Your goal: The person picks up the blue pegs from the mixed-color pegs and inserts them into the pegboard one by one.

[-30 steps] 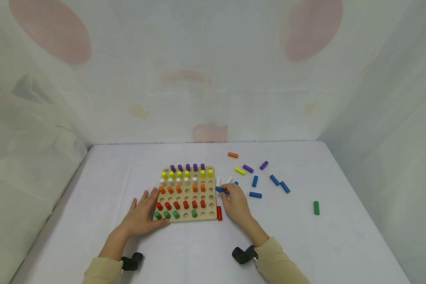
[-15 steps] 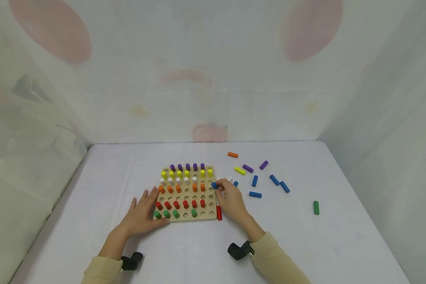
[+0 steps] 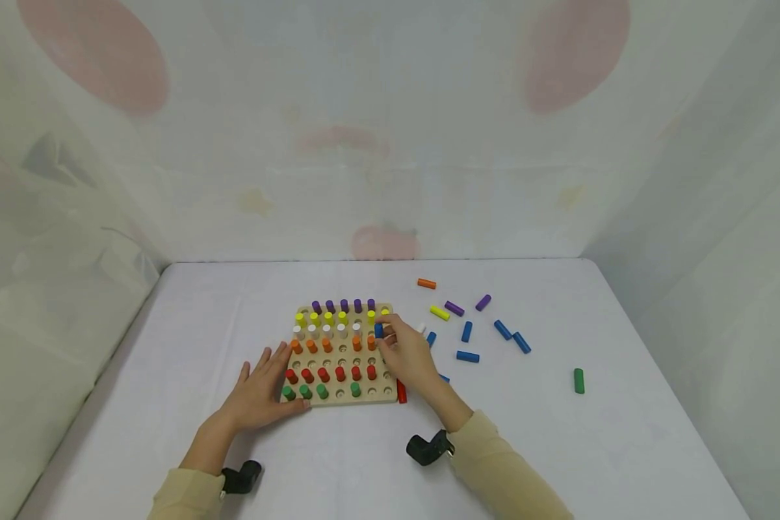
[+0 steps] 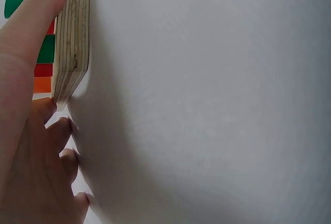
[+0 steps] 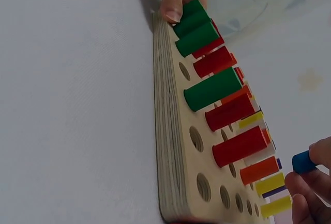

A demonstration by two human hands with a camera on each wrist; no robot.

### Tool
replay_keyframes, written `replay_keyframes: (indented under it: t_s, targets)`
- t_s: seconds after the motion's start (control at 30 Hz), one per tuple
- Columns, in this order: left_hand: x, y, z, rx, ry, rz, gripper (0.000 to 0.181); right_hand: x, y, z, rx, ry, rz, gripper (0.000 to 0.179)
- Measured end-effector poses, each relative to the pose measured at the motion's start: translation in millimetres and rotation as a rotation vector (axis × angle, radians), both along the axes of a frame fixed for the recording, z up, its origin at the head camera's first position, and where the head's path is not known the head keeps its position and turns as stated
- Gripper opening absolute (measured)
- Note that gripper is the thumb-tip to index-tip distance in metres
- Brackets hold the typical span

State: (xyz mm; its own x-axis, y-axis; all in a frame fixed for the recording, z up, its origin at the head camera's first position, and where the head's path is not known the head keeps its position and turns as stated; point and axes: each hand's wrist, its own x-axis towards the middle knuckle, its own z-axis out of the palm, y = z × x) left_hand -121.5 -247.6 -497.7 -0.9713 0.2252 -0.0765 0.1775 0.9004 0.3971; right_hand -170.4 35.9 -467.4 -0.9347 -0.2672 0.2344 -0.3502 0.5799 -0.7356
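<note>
My right hand point(image 3: 412, 357) pinches a blue peg point(image 3: 379, 331) between thumb and fingers, upright over the right side of a wooden pegboard point(image 3: 347, 402). The right wrist view shows the blue peg's end point(image 5: 304, 162) sticking out of the fingertips. Rows of purple, yellow, white, orange, red and green pegs stand in the board, with some bare holes among them. My left hand point(image 3: 256, 401) rests at the board's near left corner, its fingers spread along the left side. In the left wrist view, its thumb point(image 4: 39, 17) lies against the board's plywood edge point(image 4: 72, 27).
Loose pegs lie right of the board: several blue ones point(image 3: 468, 357), two purple point(image 3: 454, 308), a yellow point(image 3: 439, 313), an orange point(image 3: 427, 284) and a white one partly hidden. A red peg point(image 3: 401, 391) lies against the board's right edge. Farther right is a green peg point(image 3: 579, 380).
My right hand has moved left and away from me, from beside the board to over it. The blue peg has turned from lying flat to upright. My left hand has stayed put.
</note>
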Motion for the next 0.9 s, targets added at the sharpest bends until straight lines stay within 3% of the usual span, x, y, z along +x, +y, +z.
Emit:
replay_keyframes:
  t_s: [0.73,0.9]
  targets:
    - [-1.4,-0.4,-2.1,-0.002,-0.017,0.005,0.111,-4.9,-42,2.7,-0.051,0.026,0.123,0.023]
    - [-0.4,0.0,-1.4,-0.008,-0.018,0.005,0.11,-4.0,-52,4.2,-0.045,-0.004,0.143,0.022]
